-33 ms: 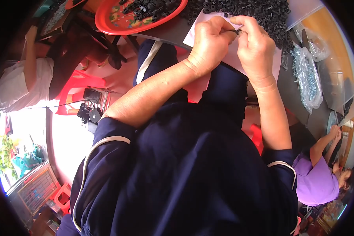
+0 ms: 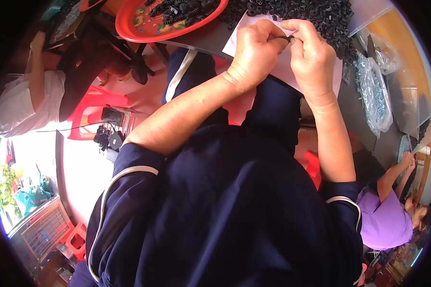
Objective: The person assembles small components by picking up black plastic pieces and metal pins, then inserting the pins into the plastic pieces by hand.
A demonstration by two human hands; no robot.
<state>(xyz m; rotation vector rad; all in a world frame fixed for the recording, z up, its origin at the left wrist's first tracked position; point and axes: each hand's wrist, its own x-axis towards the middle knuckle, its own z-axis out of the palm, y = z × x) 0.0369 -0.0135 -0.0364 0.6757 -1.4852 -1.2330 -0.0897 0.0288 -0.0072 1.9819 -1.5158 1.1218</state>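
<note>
Pinching a small dark piece point(image 2: 288, 38) between them, the left hand point(image 2: 254, 55) and the right hand point(image 2: 315, 57) meet fingertip to fingertip above a pale sheet point(image 2: 282, 66). The piece lies to the right of the left hand and to the left of the right hand; its visible part runs roughly crosswise, from one set of fingertips to the other, so neither hand is clearly nearer. The left thumb and forefinger are narrowed on its left end; the right fingertips close on its right end, the right forefinger arched above. The fingers hide most of it, so I cannot tell its full shape. A heap of black parts point(image 2: 333, 16) lies just beyond the right hand, and a red basin point(image 2: 123, 26) stands off to the left, with more black parts inside.
</note>
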